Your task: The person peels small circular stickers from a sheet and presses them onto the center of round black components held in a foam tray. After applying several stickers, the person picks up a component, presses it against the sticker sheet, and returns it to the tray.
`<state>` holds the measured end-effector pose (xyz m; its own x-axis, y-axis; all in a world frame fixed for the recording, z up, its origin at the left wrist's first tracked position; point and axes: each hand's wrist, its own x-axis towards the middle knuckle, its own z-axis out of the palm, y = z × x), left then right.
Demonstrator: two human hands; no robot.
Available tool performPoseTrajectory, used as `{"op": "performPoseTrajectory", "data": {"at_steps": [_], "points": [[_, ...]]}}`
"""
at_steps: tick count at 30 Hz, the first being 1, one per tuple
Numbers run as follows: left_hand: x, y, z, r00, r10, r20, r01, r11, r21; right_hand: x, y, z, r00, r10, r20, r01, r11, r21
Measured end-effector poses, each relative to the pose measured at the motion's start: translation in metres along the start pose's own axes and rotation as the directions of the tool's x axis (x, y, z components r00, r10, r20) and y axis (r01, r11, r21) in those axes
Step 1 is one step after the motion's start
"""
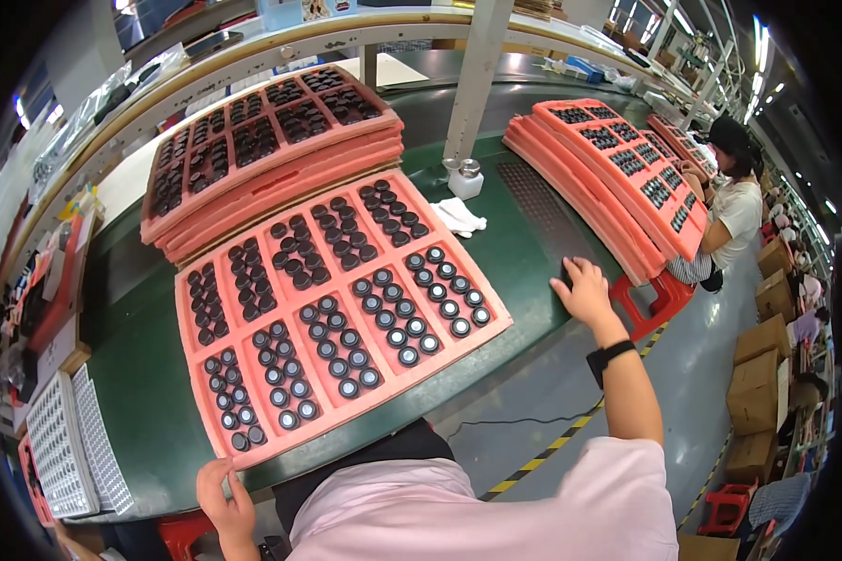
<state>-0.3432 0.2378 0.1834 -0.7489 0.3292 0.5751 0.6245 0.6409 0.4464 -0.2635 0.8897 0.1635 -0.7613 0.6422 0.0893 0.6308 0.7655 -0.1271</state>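
A pink foam tray (295, 280) lies in front of me on the green table, its two rows of compartments filled with small black round pieces (348, 386). In the near row these pieces show pale grey centres; those in the far row look plain black. My left hand (223, 505) is at the tray's near left corner, fingers slightly bent and thumb apart; whether it touches the corner I cannot tell. My right hand (587, 294) is spread at the table's right edge, holding nothing, near a stack of pink foam trays (594, 187).
Behind the near tray stands another pink tray stack (281, 178). A small white bottle (463, 178) and a white glove (458, 217) lie beyond it. White perforated panels (70, 444) rest at left. A metal post (477, 84) rises mid-table. A co-worker (734, 201) sits at right.
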Motion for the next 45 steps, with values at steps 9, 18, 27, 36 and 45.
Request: {"op": "performPoseTrajectory", "data": {"at_steps": [9,18,27,36,45], "points": [[0.023,0.008,0.006,0.995,0.101,0.021,-0.100,0.994,-0.051,-0.090,0.012,-0.013,0.944,-0.312,-0.104,0.299,0.946,-0.126],[0.064,0.035,0.009,0.956,0.293,-0.001,-0.290,0.947,-0.135,-0.094,0.014,-0.086,0.760,0.242,-0.603,0.228,0.770,0.596],[0.106,0.109,0.007,0.841,0.497,-0.213,-0.524,0.846,-0.096,-0.169,-0.130,-0.180,0.229,-0.395,-0.890,0.823,0.567,-0.040],[0.124,0.106,-0.024,0.786,0.614,-0.075,-0.588,0.780,0.215,-0.207,-0.220,-0.182,-0.104,-0.640,-0.761,0.991,-0.005,-0.131],[0.110,0.076,-0.030,0.992,-0.121,-0.031,0.078,0.798,-0.598,-0.210,-0.274,-0.154,-0.164,-0.659,-0.734,0.986,-0.121,-0.111]]}}
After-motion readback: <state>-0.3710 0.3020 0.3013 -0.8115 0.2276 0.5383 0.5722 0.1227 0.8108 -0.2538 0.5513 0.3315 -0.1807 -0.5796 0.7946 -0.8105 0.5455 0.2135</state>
